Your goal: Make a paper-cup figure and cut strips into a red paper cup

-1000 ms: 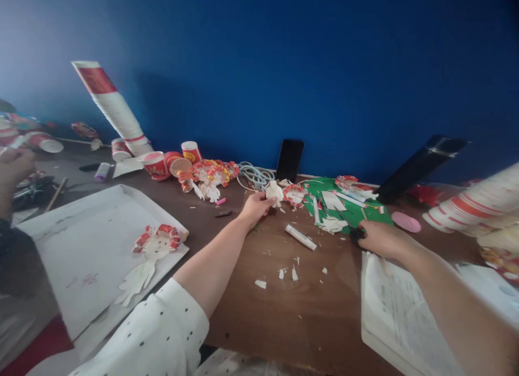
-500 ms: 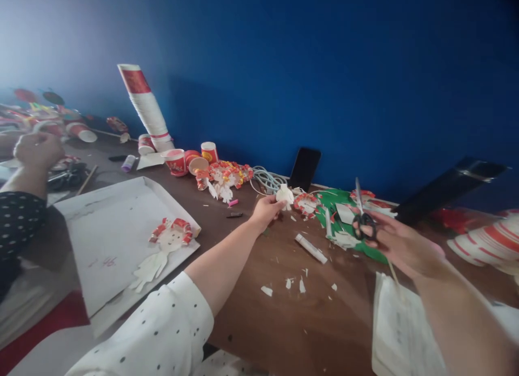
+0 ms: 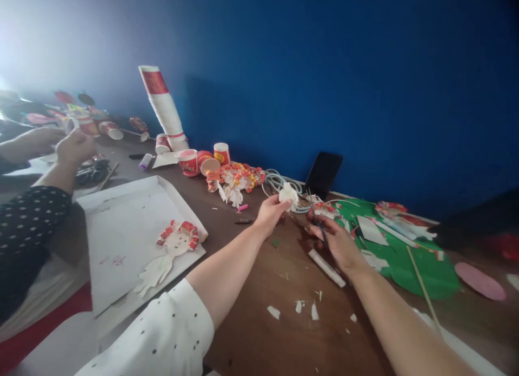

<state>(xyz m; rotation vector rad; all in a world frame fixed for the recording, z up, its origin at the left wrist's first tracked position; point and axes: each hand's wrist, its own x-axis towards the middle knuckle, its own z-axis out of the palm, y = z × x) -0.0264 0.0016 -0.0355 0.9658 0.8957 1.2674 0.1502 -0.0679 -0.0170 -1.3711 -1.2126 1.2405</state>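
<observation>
Pinching white paper cutout in left hand; right hand grips scissors, blades angled up-left toward cutout, just beside it.

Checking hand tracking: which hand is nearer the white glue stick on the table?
Right. The right hand, gripping scissors, hovers just above the glue stick. The left hand is farther up-left, holding a white paper cutout.

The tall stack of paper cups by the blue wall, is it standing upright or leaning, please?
Leaning. The tall stack of paper cups tilts, its red-banded top further left than its base on the table.
</observation>
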